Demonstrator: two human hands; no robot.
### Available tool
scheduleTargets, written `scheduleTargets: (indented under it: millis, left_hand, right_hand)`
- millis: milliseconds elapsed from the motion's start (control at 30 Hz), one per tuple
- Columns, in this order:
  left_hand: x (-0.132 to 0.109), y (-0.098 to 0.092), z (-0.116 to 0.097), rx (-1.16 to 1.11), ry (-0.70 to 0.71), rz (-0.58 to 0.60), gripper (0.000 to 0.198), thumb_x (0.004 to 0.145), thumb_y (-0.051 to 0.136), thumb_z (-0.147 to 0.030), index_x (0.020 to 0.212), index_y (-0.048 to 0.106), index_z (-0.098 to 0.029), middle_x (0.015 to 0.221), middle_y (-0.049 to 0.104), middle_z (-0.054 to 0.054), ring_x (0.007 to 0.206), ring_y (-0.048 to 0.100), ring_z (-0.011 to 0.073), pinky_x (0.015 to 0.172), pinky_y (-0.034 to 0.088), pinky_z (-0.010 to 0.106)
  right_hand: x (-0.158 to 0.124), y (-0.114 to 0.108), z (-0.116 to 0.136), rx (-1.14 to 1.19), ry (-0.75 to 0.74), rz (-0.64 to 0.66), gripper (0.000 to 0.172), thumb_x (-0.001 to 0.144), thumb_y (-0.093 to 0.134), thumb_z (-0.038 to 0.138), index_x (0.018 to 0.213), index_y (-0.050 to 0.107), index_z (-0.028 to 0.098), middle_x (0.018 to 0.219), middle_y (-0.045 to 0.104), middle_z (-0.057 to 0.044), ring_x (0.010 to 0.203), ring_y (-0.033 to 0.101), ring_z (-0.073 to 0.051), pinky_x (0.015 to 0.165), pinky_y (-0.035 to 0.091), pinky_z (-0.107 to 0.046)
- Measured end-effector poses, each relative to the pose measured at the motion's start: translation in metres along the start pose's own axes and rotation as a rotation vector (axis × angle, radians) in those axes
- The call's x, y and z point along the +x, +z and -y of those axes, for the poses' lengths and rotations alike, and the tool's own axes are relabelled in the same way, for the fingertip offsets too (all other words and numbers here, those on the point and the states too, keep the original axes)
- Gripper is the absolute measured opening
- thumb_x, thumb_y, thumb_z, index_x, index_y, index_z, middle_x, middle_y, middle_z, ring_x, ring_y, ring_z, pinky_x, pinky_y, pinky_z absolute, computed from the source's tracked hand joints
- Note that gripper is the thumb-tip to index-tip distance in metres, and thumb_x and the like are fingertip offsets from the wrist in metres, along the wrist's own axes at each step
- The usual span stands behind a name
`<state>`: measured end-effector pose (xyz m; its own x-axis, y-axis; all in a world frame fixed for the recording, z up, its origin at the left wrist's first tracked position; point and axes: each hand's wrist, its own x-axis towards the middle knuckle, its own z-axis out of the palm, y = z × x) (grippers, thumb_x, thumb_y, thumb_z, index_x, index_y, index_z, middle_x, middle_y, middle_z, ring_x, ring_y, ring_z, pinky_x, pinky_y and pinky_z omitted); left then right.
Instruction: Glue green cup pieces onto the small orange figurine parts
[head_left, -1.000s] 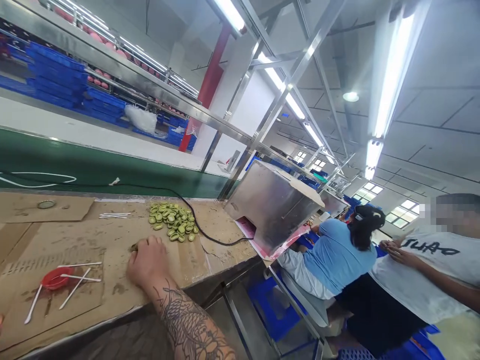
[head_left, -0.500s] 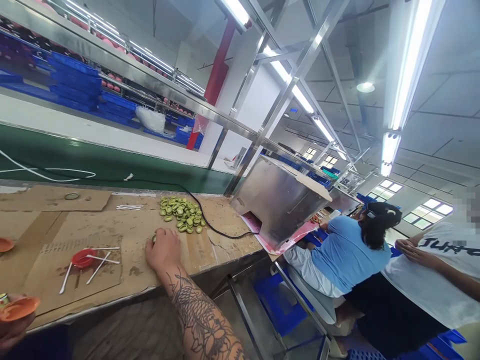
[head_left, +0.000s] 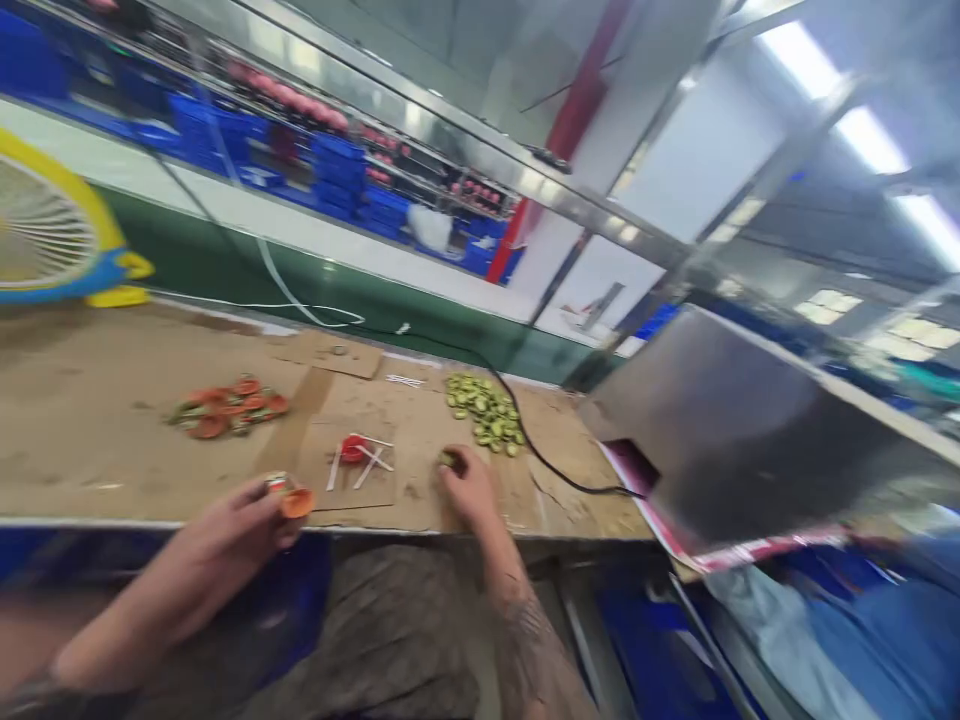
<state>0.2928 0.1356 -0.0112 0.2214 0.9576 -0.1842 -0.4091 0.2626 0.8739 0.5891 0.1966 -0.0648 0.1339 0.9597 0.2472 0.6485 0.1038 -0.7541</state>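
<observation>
Left hand (head_left: 217, 540): fingers closed on orange plastic cap (head_left: 298, 503). Right hand (head_left: 469, 487): fingers pinching small green disc (head_left: 450, 458). Risk: tugged black rubber cable (head_left: 540, 455) could scatter loose green disc pile (head_left: 484, 412).

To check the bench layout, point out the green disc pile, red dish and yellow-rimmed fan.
Green disc pile (head_left: 480, 410): head view, pile's middle.
Red dish (head_left: 343, 447): head view, dish's rim.
Yellow-rimmed fan (head_left: 34, 225): head view, fan's grille.

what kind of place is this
Most likely a factory workshop: a long cardboard-covered workbench, a heap of small green discs laid out on it, and blue crates stacked in rows beyond.
</observation>
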Motion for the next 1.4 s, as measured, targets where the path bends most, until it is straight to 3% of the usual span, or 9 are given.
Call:
scheduleTargets:
  millis: [100,233,400,567,767,900,1000,1200,1400]
  left_hand:
    - [-0.009,-0.013,0.004,-0.02,0.049,0.057,0.036,0.074,0.088,-0.044,0.094,0.072,-0.018,0.079,0.064,-0.001,0.068,0.052,0.0114,0.062,0.046,0.022]
    - [0.0,0.007,0.008,0.002,0.046,0.14,0.04,0.074,0.088,-0.046,0.095,0.07,-0.016,0.078,0.063,0.001,0.067,0.055,0.0121,0.062,0.046,0.023]
    - [0.009,0.018,0.014,0.023,0.091,0.254,0.04,0.078,0.085,-0.046,0.098,0.067,-0.016,0.076,0.064,0.001,0.066,0.056,0.0127,0.058,0.041,0.023]
    - [0.014,0.009,0.024,0.014,0.124,0.224,0.039,0.08,0.083,-0.046,0.096,0.066,-0.015,0.079,0.064,0.001,0.068,0.056,0.0126,0.064,0.043,0.025]
    - [0.021,0.0,0.028,0.019,0.081,0.175,0.04,0.08,0.083,-0.046,0.098,0.066,-0.015,0.08,0.064,0.001,0.069,0.056,0.013,0.065,0.042,0.026]
    - [0.025,-0.003,0.034,0.031,0.078,0.184,0.038,0.082,0.082,-0.044,0.1,0.066,-0.015,0.08,0.065,0.001,0.07,0.057,0.0135,0.067,0.043,0.027]
    - [0.026,-0.006,0.037,0.037,0.074,0.191,0.036,0.083,0.08,-0.043,0.101,0.066,-0.015,0.082,0.065,0.002,0.071,0.056,0.0135,0.068,0.044,0.027]
    - [0.025,-0.009,0.038,0.063,0.048,0.169,0.037,0.082,0.081,-0.044,0.101,0.066,-0.015,0.086,0.064,0.002,0.072,0.058,0.0135,0.069,0.046,0.027]
    - [0.024,0.004,0.037,0.032,0.03,0.186,0.04,0.078,0.086,-0.042,0.1,0.067,-0.014,0.083,0.066,0.001,0.073,0.059,0.0131,0.07,0.047,0.026]
  right_hand:
    - [-0.006,0.004,-0.023,0.2,-0.021,-0.011,0.04,0.093,0.06,0.051,0.113,0.068,0.016,0.107,0.074,-0.013,0.098,0.071,-0.024,0.089,0.057,-0.041]
    - [-0.023,0.0,-0.034,0.286,-0.04,-0.028,0.048,0.088,0.058,0.059,0.113,0.067,0.019,0.106,0.075,-0.014,0.097,0.072,-0.025,0.084,0.058,-0.041]
    - [-0.025,-0.009,-0.038,0.051,-0.015,-0.023,0.037,0.086,0.062,0.054,0.095,0.069,0.019,0.095,0.074,-0.013,0.089,0.067,-0.027,0.085,0.053,-0.044]
    - [-0.017,-0.012,-0.045,-0.185,-0.056,0.063,0.032,0.086,0.058,0.049,0.092,0.069,0.02,0.098,0.072,-0.014,0.095,0.065,-0.03,0.089,0.05,-0.045]
    - [-0.021,-0.017,-0.043,-0.362,-0.031,0.134,0.036,0.095,0.042,0.047,0.109,0.065,0.022,0.092,0.074,-0.011,0.08,0.069,-0.027,0.068,0.047,-0.037]
    - [-0.018,-0.026,-0.042,-0.463,-0.02,0.192,0.034,0.097,0.041,0.047,0.106,0.065,0.025,0.082,0.073,-0.009,0.071,0.067,-0.028,0.061,0.04,-0.037]
    - [-0.017,-0.036,-0.044,-0.472,-0.048,0.246,0.033,0.096,0.045,0.049,0.098,0.067,0.025,0.086,0.074,-0.009,0.079,0.069,-0.029,0.067,0.046,-0.039]
    - [-0.02,-0.046,-0.048,-0.296,-0.182,0.301,0.037,0.088,0.047,0.031,0.116,0.071,0.025,0.125,0.065,-0.011,0.123,0.061,-0.026,0.106,0.049,-0.043]
    - [-0.024,-0.037,-0.038,-0.12,-0.112,0.276,0.032,0.089,0.056,0.038,0.113,0.072,0.022,0.108,0.071,-0.012,0.097,0.069,-0.026,0.088,0.059,-0.043]
